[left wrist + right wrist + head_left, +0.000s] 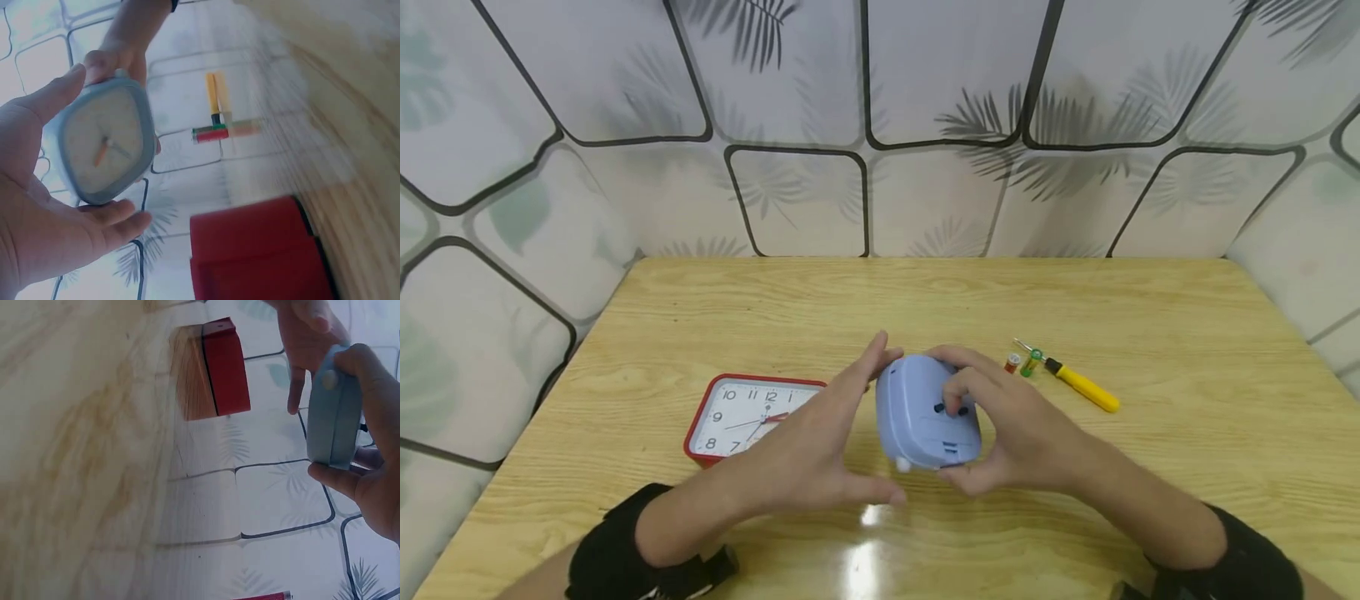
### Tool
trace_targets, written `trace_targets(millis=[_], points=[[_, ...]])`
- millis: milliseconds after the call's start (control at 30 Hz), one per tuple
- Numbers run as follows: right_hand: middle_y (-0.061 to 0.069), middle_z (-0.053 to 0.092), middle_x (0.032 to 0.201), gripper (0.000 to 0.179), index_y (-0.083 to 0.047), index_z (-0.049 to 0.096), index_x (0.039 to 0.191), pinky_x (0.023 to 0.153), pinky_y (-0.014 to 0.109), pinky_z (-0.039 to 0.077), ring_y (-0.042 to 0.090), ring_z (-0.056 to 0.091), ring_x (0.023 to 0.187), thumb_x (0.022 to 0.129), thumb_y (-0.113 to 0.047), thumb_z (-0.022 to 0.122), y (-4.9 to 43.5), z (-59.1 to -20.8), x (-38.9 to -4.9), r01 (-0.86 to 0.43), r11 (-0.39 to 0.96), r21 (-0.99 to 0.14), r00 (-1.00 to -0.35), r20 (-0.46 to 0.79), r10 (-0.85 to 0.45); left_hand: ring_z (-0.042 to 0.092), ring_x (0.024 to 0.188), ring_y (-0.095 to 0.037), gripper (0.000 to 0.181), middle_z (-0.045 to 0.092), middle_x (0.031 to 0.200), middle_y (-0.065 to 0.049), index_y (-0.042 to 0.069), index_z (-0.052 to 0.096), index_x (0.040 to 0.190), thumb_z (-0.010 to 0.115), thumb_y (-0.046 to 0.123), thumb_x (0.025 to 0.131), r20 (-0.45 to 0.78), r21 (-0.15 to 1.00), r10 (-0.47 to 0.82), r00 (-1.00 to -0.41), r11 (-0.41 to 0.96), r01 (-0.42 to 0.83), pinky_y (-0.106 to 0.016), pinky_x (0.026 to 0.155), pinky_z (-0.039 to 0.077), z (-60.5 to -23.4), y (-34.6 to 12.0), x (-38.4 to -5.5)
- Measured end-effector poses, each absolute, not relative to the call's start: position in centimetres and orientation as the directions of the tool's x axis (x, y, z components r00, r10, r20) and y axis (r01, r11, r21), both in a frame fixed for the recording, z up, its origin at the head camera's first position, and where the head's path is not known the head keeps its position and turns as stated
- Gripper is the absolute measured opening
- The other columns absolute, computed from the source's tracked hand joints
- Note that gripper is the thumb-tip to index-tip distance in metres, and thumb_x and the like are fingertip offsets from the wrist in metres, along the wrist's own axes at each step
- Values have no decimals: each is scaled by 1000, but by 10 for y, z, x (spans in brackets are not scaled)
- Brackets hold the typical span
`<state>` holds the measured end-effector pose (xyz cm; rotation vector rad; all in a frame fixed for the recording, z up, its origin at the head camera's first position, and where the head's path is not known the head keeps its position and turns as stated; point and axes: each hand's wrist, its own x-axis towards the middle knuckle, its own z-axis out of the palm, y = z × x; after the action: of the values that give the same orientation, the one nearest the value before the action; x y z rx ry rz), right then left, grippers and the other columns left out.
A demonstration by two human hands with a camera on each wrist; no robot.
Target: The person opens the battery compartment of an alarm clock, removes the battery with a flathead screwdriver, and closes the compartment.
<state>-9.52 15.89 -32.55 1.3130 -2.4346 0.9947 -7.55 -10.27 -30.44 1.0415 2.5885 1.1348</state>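
A light blue alarm clock is held up over the table, its back with small black knobs turned towards the head camera. My right hand grips it from the right, thumb at the lower edge and one finger bent onto the back near the knobs. Around the other side my left hand is spread, thumb and fingers extended beside the clock; whether its fingertips touch the casing I cannot tell. The left wrist view shows the pale dial with an orange hand. A white knob sticks out of the casing in the right wrist view.
A red square clock lies face up at the left, partly behind my left forearm. Right of the blue clock lie a red battery, a green battery and a yellow-handled screwdriver. A patterned covering rises behind the wooden table.
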Motion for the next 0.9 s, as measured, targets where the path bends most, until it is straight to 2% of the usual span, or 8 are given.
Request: trace_targets(millis=[167, 333, 400, 467, 600, 733, 800, 900], points=[[17, 51, 145, 60, -12, 43, 101, 78, 33, 61, 29, 59, 117, 64, -18, 90, 156, -325, -87, -696, 271, -665, -645, 414, -642, 47, 137, -11, 128, 34, 156, 9, 16, 3, 161, 91, 37, 70, 103, 812, 605, -789, 407, 418, -34, 113, 41, -305, -100, -72], [24, 47, 148, 52, -9, 41, 103, 79, 35, 61, 39, 54, 126, 78, -21, 84, 154, -327, -81, -611, 146, -778, -648, 386, -656, 57, 124, -11, 112, 50, 142, 5, 12, 25, 155, 93, 28, 68, 110, 894, 542, -833, 313, 321, -33, 105, 48, -306, -96, -68], [25, 42, 152, 49, -8, 40, 106, 82, 35, 60, 38, 52, 131, 84, -22, 81, 153, -327, -80, -573, 97, -814, -638, 369, -676, 61, 116, -10, 105, 57, 135, 5, 12, 34, 150, 94, 26, 66, 176, 896, 505, -845, 273, 351, -32, 101, 51, -306, -96, -64], [23, 47, 148, 48, -7, 40, 113, 85, 37, 60, 33, 56, 127, 89, -25, 77, 153, -326, -79, -564, 59, -824, -612, 369, -699, 62, 108, -10, 99, 63, 128, 6, 13, 42, 145, 95, 26, 63, 269, 867, 457, -848, 268, 420, -29, 94, 51, -305, -95, -61], [14, 60, 127, 51, -3, 38, 128, 86, 35, 59, 17, 65, 108, 95, -33, 63, 152, -325, -79, -630, 21, -776, -549, 426, -719, 58, 91, -10, 91, 68, 118, 9, 16, 49, 141, 94, 31, 63, 416, 792, 373, -829, 301, 532, -28, 79, 45, -305, -97, -61], [10, 63, 117, 52, -1, 39, 133, 85, 33, 59, 14, 67, 99, 97, -33, 60, 151, -326, -79, -692, 47, -720, -544, 478, -690, 56, 101, -13, 85, 66, 125, 6, 18, 49, 146, 87, 38, 72, 475, 757, 354, -806, 302, 579, -30, 85, 45, -303, -100, -63], [9, 65, 115, 53, -1, 42, 134, 84, 32, 59, 13, 67, 98, 96, -32, 62, 151, -327, -78, -706, 77, -704, -559, 488, -670, 56, 113, -16, 84, 62, 132, 2, 18, 45, 150, 85, 32, 77, 471, 778, 381, -796, 247, 578, -33, 92, 49, -301, -100, -64], [6, 65, 116, 54, -2, 44, 136, 85, 32, 58, 12, 66, 99, 96, -31, 63, 151, -327, -77, -726, 109, -679, -563, 496, -662, 55, 120, -18, 103, 54, 141, 0, 20, 31, 157, 90, 26, 72, 423, 799, 434, -795, 235, 554, -37, 97, 53, -300, -99, -64]])
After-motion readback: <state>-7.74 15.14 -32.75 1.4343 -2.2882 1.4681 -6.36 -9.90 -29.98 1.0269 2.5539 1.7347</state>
